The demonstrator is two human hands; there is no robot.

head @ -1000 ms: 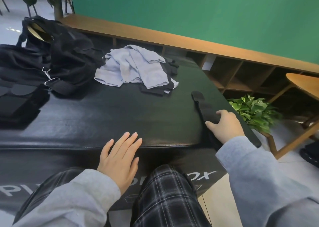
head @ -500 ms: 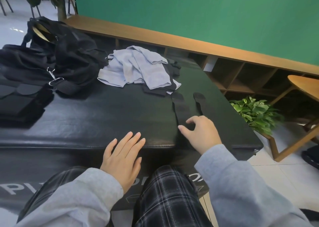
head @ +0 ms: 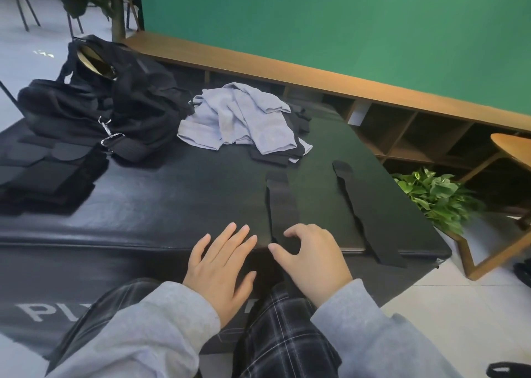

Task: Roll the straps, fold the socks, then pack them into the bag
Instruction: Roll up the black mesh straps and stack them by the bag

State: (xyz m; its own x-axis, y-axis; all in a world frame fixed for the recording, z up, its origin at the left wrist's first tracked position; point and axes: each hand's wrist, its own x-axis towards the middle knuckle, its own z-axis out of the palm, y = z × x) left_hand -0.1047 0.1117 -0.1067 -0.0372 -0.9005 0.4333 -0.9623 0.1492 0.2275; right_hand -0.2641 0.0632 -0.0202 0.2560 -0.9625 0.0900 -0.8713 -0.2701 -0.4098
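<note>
On the black padded table a black strap lies lengthwise in front of me. My right hand has its fingers curled over the strap's near end at the table edge, thumb and fingertips pinching it. Flat on the edge just to the left rests my left hand, holding nothing. A second black strap lies to the right, its near end hanging over the edge. Grey socks are heaped over dark ones at the back. The black bag slumps at the back left.
A stack of flat black pieces sits at the left of the table. A wooden shelf unit runs along the green wall. A potted plant and a wooden chair stand to the right on the floor.
My right hand has moved from the right-hand strap leftward, dragging a second strap to the middle in front of me. My left hand has stayed on the table edge.
</note>
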